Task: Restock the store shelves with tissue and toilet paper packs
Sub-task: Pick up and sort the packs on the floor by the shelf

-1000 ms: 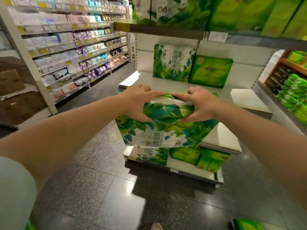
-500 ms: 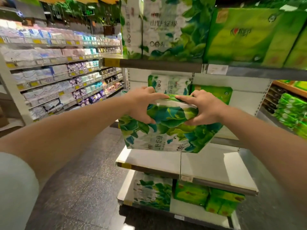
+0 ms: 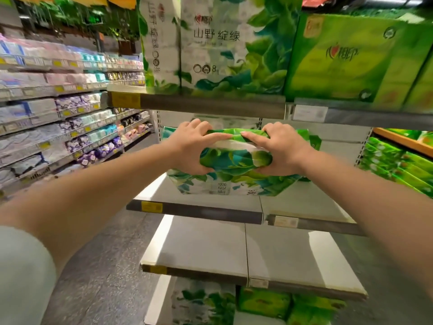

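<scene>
At a shop shelving unit, a person holds a leaf-printed paper pack (image 3: 225,174) out at arm's length with both hands. The left hand (image 3: 194,148) grasps the pack's bunched plastic top from the left, fingers curled over it and thumb underneath; the right hand (image 3: 278,148) grips the same crumpled top from the right, and the two forefingers almost meet in the middle. The pack hangs over the front part of the middle shelf (image 3: 304,202); whether its bottom edge touches the board cannot be told. Behind the hands, at the back of that shelf, parts of another leaf-printed pack (image 3: 222,121) and a plain green pack (image 3: 312,139) can be seen.

The top shelf (image 3: 210,105) carries tall white-and-green leaf packs (image 3: 210,43) on the left and bright green packs (image 3: 346,59) on the right, standing upright and touching side by side. The lower shelf (image 3: 199,245) is a pale board with price tags on its front lip. Beneath it, the bottom level holds one leaf-printed pack (image 3: 203,301) beside several green packs (image 3: 264,301).

Across the grey floor (image 3: 100,277), the aisle shelves on the left (image 3: 58,118) are filled with rows of small pastel packets, blurred. More green packs (image 3: 398,163) fill the shelves at far right.
</scene>
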